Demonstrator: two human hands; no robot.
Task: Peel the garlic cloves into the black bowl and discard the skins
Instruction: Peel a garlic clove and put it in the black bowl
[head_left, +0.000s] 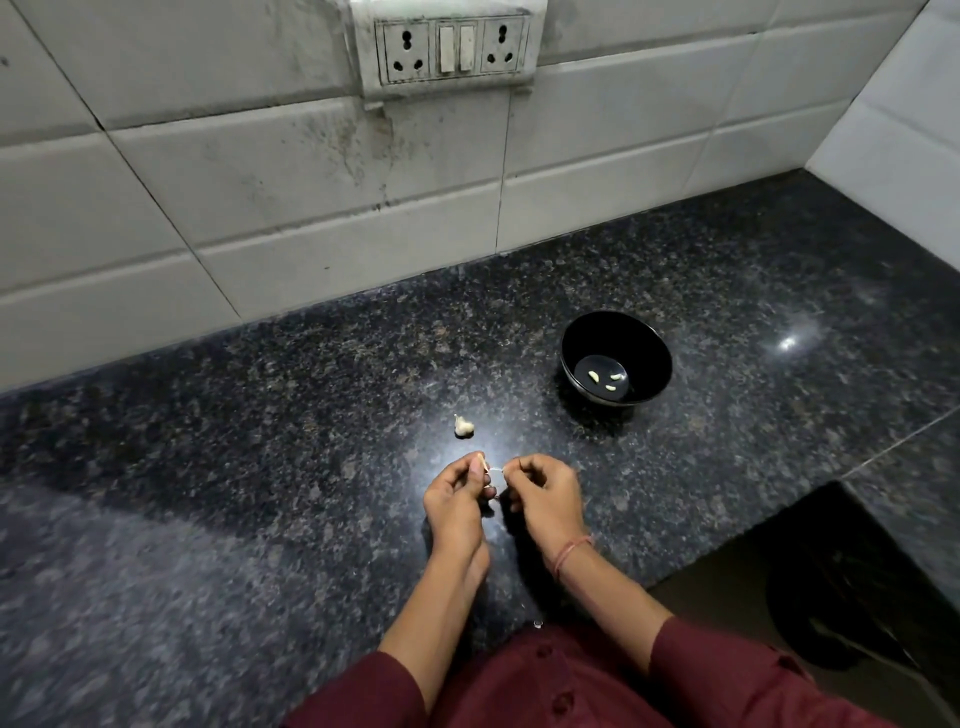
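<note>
My left hand (457, 493) pinches a small garlic clove (476, 466) between thumb and fingers, low over the dark granite counter (260, 441). Close beside it, my right hand (543, 491) pinches a thin strip of skin (497, 470) that stretches from the clove. A partial garlic bulb (463, 427) lies on the counter just beyond my left hand. The black bowl (644, 343) stands further back to the right, with three peeled cloves (605, 378) at its bottom.
A white tiled wall (311, 208) with a socket panel (453, 47) rises behind the counter. The counter's front edge drops off at the right, where a dark bin (841, 597) stands on the floor.
</note>
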